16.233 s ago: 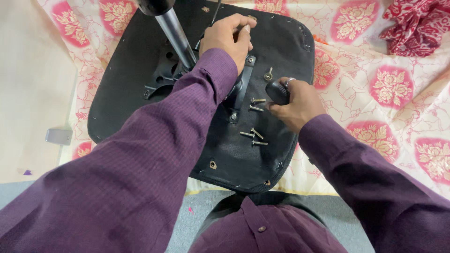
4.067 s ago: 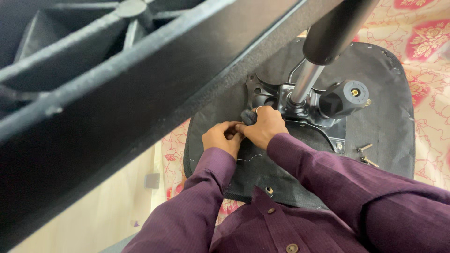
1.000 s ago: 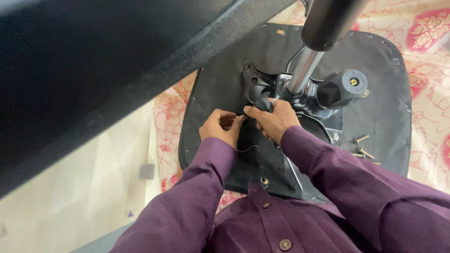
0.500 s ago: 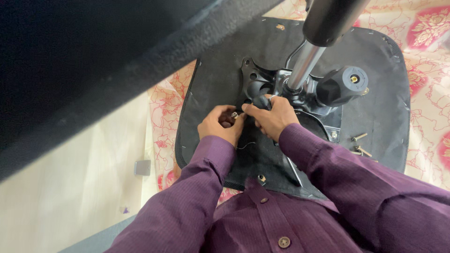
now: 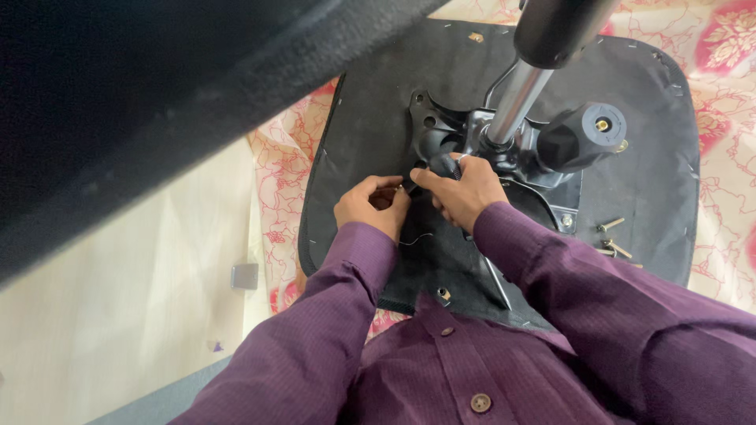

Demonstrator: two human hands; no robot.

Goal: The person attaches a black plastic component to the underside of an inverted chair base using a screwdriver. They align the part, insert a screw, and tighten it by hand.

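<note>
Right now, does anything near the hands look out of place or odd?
Yes. A few loose metal screws lie scattered on the upturned black chair seat, right of the black metal mechanism plate. One mounting hole in that plate looks empty. Both hands, left hand and right hand, meet at its edge.

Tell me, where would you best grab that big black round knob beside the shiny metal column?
Probably around the ribbed sides of the black knob, coming from the right, the way its flat end faces. That side is open, while the metal column and the right hand crowd its left. Its rounded body likely suits fingers wrapped around it.
</note>
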